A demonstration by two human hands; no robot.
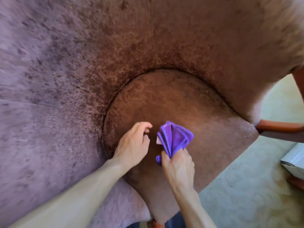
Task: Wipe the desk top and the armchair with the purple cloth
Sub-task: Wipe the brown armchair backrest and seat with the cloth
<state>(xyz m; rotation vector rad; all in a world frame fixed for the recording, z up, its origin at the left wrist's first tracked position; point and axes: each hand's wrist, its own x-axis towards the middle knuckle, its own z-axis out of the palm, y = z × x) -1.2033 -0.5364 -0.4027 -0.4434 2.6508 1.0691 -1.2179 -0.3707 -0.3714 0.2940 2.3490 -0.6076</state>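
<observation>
Student: Where is the purple cloth (pixel 174 139)?
Tutor: Over the front of the armchair (pixel 164 96) seat, bunched into folds that fan upward from the right hand (pixel 178 163), which pinches its lower end. Contact with the seat cannot be told.
Student: And the left hand (pixel 133 143)?
Tutor: Just beside the cloth, apart from it, fingers loosely curled, holding nothing.
Student: Surroundings?
Tutor: Curved velvety backrest behind; wooden armrest (pixel 279 127) at right; pale carpet (pixel 246 203) below, with a white box (pixel 294 160) at its edge.
</observation>
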